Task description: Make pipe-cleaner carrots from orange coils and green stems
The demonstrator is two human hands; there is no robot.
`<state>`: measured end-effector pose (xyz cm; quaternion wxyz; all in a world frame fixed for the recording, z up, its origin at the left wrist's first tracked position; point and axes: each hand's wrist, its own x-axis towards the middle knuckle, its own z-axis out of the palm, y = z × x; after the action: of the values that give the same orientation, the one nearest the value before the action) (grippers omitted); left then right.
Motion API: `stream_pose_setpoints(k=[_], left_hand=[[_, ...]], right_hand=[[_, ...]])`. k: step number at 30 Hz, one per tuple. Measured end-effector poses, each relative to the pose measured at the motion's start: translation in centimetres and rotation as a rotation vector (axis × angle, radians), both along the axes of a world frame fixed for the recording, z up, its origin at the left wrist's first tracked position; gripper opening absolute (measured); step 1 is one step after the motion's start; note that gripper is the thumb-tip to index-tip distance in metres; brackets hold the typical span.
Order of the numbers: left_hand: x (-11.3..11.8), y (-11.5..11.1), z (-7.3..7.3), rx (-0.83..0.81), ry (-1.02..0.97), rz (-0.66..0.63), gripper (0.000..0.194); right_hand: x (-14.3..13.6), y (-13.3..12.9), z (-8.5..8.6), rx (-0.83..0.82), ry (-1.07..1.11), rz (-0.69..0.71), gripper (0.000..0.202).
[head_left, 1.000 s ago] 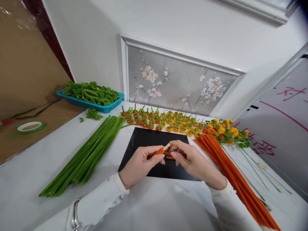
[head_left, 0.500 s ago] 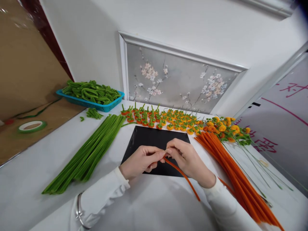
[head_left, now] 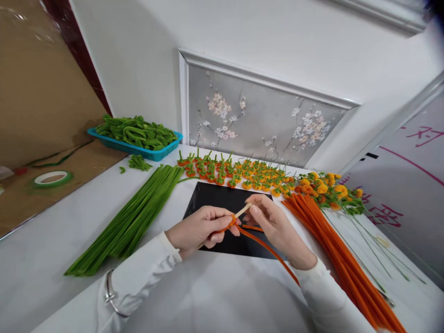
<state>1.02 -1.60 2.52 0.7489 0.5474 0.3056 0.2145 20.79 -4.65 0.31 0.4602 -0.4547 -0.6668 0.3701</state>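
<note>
My left hand [head_left: 204,229] is closed, pinching an orange pipe cleaner [head_left: 268,244] where it wraps around a pale wooden stick [head_left: 242,211]. The thumb and fingers of my right hand [head_left: 272,226] grip the stick's upper end. From between my hands, one orange length trails down towards my right sleeve, and a shorter orange piece sticks out to the right. Both hands are above a black mat [head_left: 208,196]. Part of the winding is hidden behind my left fingers.
Green pipe cleaners [head_left: 132,222] lie left, orange ones [head_left: 333,259] right. Behind the mat stand rows of small orange flower heads [head_left: 222,171]. Finished-looking flowers [head_left: 326,187] are at the right back. A blue basket [head_left: 138,150] holds green loops; green tape [head_left: 52,179] lies far left.
My hands have moved slightly apart, and the pale stick now shows between them. The orange trailing end reaches further right, and a second orange piece has come into view.
</note>
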Motion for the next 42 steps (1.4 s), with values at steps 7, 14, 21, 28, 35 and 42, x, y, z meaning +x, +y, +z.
stream_pose_setpoints(k=[7,14,21,28,35,42], left_hand=[[-0.3,0.5,0.1,0.188,0.073,0.140,0.032],[-0.5,1.1,-0.9,0.637,0.277,0.141,0.028],[0.1,0.4,-2.0,0.818,0.385,0.139,0.025],[0.7,-0.8,-1.5,0.993,0.530,0.134,0.018],[0.9,-1.2,-1.8,1.067,0.575,0.094,0.016],[1.0,-1.7,-1.7,1.101,0.538,0.101,0.016]], right_hand=[[1.0,-1.3,0.8,0.019,-0.573,0.128,0.027],[0.3,-2.4,2.2,0.282,-0.825,0.007,0.021],[-0.3,-2.2,2.6,0.434,-0.847,-0.037,0.027],[-0.6,-1.3,1.4,0.394,-0.642,0.003,0.026],[-1.3,0.0,0.5,0.354,-0.549,-0.059,0.024],[0.2,1.3,0.1,0.177,-0.506,-0.064,0.025]])
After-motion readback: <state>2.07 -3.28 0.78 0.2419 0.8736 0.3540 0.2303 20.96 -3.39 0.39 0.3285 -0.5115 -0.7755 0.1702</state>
